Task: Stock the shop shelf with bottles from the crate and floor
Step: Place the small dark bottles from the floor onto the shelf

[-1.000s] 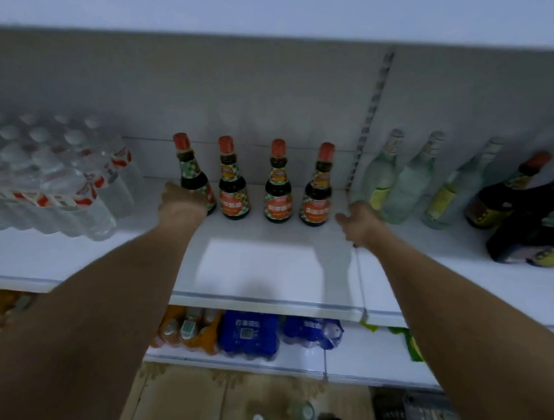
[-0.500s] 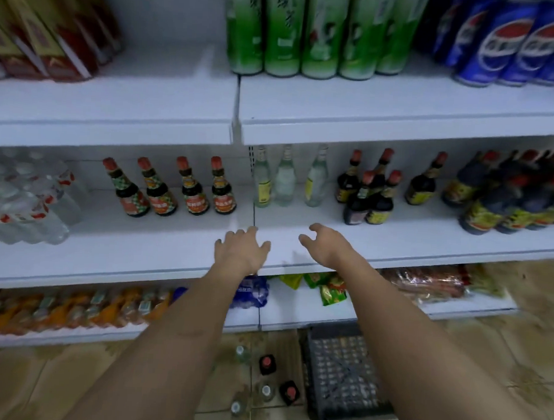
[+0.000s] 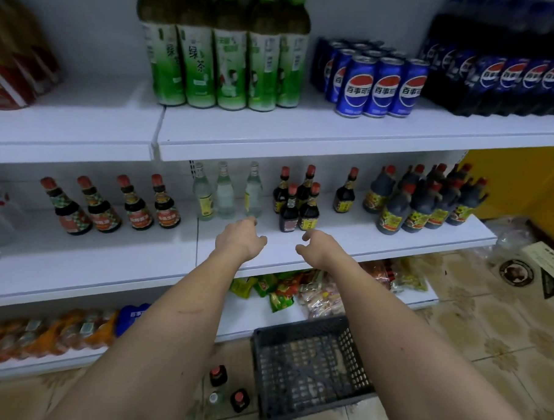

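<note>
White shelf [image 3: 347,244], empty hands – left hand [image 3: 238,240], right hand [image 3: 315,245]

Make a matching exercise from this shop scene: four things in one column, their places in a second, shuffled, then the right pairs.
Things:
1. green tea bottles
2. blue cola cans
3. grey crate
4. clear bottles

Places:
A. on the floor under the person's forearms
B. middle shelf, just beyond the left hand
C. top shelf, left of the cans
D. top shelf, right of the green bottles

Pairs: 1-C, 2-D, 3-A, 4-B
</note>
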